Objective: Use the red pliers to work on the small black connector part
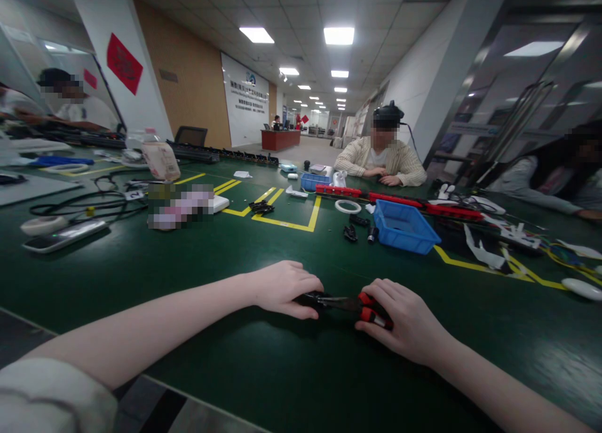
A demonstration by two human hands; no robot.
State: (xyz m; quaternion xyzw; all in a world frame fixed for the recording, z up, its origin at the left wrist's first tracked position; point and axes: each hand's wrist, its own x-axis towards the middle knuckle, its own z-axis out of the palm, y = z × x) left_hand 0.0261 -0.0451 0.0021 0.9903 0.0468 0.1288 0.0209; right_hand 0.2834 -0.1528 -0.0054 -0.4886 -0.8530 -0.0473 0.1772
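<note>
Close in front of me on the green table [226,358], my right hand [404,317] is closed around the red handles of a pair of pliers [347,303]. The pliers' dark, narrow jaws point left and meet a small black part [311,298]. That part is gripped between the thumb and fingers of my left hand [286,290], which cover much of it. Whether the jaws are clamped on the part or only touch it, I cannot tell. Further up the table, more small black parts [350,233] lie beside a blue bin [405,227].
Across the table sits a person [380,154] in a striped shirt. A white ring [348,207] and a red strip [395,200] lie near the bin. To the left are a phone-like device [66,235], black cables [108,198] and a bottle [160,157]. Yellow tape [286,225] marks the surface.
</note>
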